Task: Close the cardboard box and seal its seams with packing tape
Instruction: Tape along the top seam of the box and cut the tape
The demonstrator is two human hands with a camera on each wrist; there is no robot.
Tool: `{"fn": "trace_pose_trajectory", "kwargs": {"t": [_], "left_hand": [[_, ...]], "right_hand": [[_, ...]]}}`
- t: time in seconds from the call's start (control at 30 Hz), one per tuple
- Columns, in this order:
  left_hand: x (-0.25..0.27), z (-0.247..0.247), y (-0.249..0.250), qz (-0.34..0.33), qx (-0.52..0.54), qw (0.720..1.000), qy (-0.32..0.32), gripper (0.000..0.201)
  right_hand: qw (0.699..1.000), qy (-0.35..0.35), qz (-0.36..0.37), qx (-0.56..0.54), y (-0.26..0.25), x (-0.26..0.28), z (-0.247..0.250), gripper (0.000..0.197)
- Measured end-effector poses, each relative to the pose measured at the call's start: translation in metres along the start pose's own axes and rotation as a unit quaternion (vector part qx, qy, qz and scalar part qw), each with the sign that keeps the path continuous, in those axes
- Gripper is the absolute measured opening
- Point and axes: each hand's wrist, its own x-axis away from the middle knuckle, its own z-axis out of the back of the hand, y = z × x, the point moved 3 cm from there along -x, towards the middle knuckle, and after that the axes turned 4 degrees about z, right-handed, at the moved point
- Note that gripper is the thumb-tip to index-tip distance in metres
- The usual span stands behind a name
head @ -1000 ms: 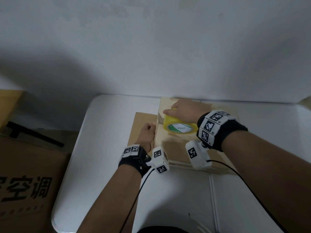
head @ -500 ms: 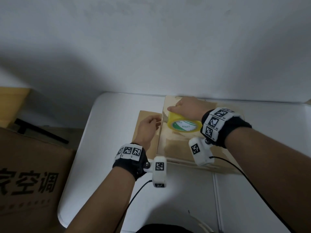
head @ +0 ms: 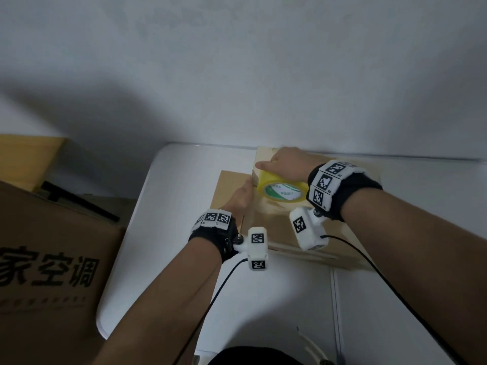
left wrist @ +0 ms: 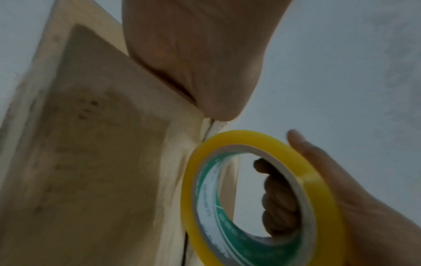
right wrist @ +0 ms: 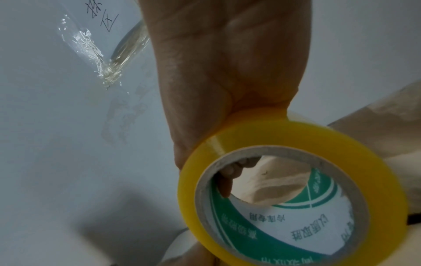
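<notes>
The closed cardboard box [head: 284, 227] sits on the white table [head: 184, 193], against the wall. My right hand [head: 287, 164] grips the yellow tape roll [head: 279, 189] at the box's far left top corner, with fingers through the core. The right wrist view shows the tape roll [right wrist: 250, 135] under the right hand [right wrist: 227, 63]. My left hand [head: 241, 198] presses against the box's left side, just beside the roll. In the left wrist view the left hand [left wrist: 193, 54] lies on the box [left wrist: 91, 162] edge above the tape roll [left wrist: 246, 137]; its fingers are hidden.
A flat brown cardboard sheet [head: 229, 185] lies at the box's left foot. A big printed carton [head: 52, 259] and a black bar [head: 79, 201] stand left of the table. Crumpled clear tape [right wrist: 91, 50] clings to the wall. Wrist cables trail toward me.
My left hand lifted off the box's side half a second ago and now presses it again, closer to the roll. The right hand and roll stay at the corner.
</notes>
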Motion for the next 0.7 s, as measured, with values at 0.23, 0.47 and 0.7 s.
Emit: {"fn": "trace_pose_trajectory", "kwargs": {"t": [0.23,0.47,0.7], "left_hand": [[0.001,-0.005,-0.002,-0.028,-0.061,0.997,0.043,0.067],[-0.005,-0.007,-0.008,-0.022,-0.036,0.998,0.038,0.044],[-0.025,-0.005,-0.022,0.01,-0.032,0.997,0.072,0.089]], "right_hand": [[0.969,-0.031,0.032,-0.242,0.038,0.018,0.008,0.053],[0.977,-0.004,0.087,-0.195,0.054,0.035,0.001,0.056],[0.997,-0.013,0.066,-0.036,0.081,0.049,0.025,0.056]]}}
